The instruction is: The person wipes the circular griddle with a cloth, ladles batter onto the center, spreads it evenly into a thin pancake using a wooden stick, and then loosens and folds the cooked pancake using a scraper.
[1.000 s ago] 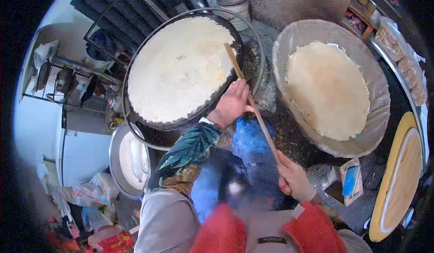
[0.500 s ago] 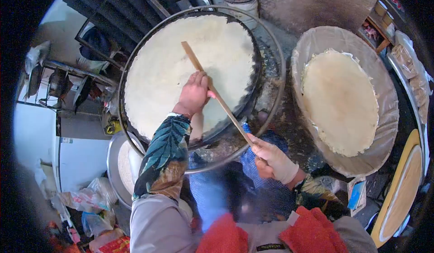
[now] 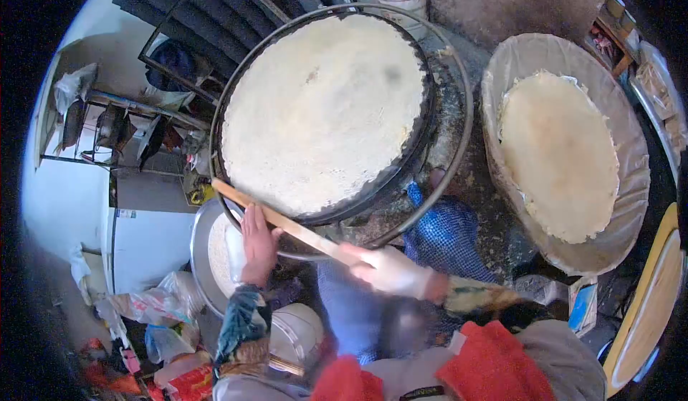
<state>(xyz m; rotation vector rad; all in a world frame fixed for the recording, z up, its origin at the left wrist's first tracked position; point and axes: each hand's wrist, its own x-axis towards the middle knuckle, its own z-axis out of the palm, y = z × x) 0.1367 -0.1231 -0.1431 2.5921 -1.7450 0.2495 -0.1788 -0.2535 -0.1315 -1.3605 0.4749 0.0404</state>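
Observation:
A long flat wooden stick [image 3: 301, 232] slants across the near left edge of a round black griddle [image 3: 419, 146]. On the griddle lies a thin, pale sheet of batter [image 3: 322, 114] that covers nearly the whole top. My left hand [image 3: 259, 247] holds the stick near its far left end, fingers over the wood and thumb apart below it. At the other end my right hand [image 3: 387, 270], in a pale glove and blurred by motion, is closed round the stick. Both hands are off the batter, close to the metal ring [image 3: 466, 125] round the griddle.
To the right stands an oval, cloth-lined basket [image 3: 631, 207] holding a round flat pancake [image 3: 559, 157]. A metal basin [image 3: 203, 261] with pale contents and a white bucket [image 3: 308, 322] stand at the near left. A yellow-edged round board [image 3: 638, 315] leans at the lower right.
The stick has swung from the middle of the batter to the griddle's near left edge. My left hand has moved down and left with it; my right hand has shifted slightly left.

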